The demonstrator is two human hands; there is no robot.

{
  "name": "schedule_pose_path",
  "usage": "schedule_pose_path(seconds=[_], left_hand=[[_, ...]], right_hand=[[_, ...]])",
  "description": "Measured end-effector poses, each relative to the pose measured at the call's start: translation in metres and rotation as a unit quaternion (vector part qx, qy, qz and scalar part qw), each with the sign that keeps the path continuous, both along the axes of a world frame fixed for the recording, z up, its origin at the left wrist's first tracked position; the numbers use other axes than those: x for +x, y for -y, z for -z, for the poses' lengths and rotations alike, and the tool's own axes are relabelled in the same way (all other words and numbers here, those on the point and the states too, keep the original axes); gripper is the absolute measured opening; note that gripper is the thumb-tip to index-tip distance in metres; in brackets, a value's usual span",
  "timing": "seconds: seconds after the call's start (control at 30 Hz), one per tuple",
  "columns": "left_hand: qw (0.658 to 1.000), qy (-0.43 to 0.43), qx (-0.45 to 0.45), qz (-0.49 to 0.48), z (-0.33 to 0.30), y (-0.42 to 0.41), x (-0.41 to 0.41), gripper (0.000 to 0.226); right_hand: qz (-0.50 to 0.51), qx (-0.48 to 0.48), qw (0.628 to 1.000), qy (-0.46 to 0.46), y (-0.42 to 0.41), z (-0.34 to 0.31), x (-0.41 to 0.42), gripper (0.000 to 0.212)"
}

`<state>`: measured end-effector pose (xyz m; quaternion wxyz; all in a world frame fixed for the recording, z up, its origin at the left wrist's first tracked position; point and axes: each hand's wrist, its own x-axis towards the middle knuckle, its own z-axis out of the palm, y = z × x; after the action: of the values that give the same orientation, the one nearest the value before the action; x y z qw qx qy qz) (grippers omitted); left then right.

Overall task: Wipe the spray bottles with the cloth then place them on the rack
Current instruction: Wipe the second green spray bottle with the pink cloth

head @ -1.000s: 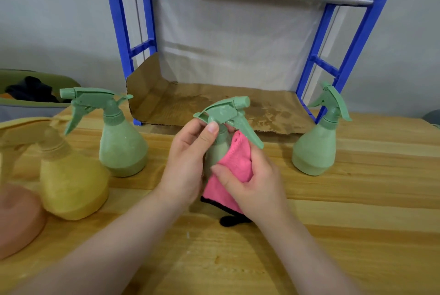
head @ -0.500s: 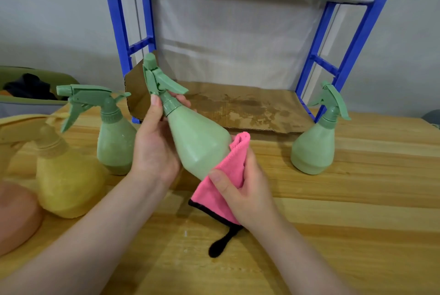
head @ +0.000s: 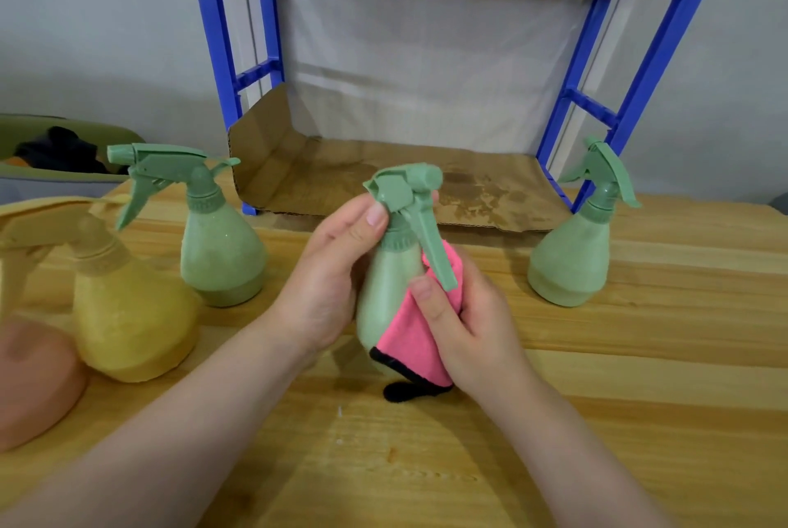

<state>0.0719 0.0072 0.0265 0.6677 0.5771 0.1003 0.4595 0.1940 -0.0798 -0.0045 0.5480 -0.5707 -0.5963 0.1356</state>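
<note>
Left hand (head: pixel 328 280) grips green spray bottle (head: pixel 386 293) at its neck; right hand (head: pixel 464 322) presses pink cloth (head: pixel 409 335) against the body below.

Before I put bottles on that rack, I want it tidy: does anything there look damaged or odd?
Yes. The cardboard liner on the rack's lower shelf is blotched with dark stains toward its right side, and its left end curls up off the shelf. No bottle stands on it yet.

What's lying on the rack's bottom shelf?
Only a stained brown cardboard sheet lines the blue rack; no bottles there. The held green bottle's spray head hides a small patch of the cardboard.
</note>
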Motion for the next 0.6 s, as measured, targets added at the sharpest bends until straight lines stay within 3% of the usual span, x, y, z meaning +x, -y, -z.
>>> schedule_pose_path(seconds=[0.13,0.2,0.27,0.37,0.5,0.6], left_hand=[[0.998,-0.019,-0.002,0.056,0.003,0.006,0.003,0.04],[0.998,-0.022,-0.006,0.06,0.005,0.008,0.005,0.04],[0.999,-0.013,-0.018,0.047,0.008,0.009,0.007,0.038],[0.998,0.003,-0.046,0.033,0.012,0.009,0.01,0.033],[0.996,0.033,-0.083,0.015,0.009,0.006,0.009,0.032],[0.996,0.038,-0.081,0.005,0.005,0.001,0.004,0.037]], right_hand=[[-0.007,0.02,0.998,-0.051,0.002,-0.005,0.003,0.034],[0.022,0.04,0.994,-0.096,0.001,-0.007,0.001,0.021],[0.068,0.073,0.986,-0.137,-0.002,-0.007,-0.001,0.024],[0.103,0.092,0.984,-0.114,-0.004,-0.002,0.0,0.025],[0.042,0.065,0.995,-0.062,-0.001,0.0,0.002,0.028],[0.015,0.052,0.998,-0.016,-0.001,0.001,0.003,0.047]])
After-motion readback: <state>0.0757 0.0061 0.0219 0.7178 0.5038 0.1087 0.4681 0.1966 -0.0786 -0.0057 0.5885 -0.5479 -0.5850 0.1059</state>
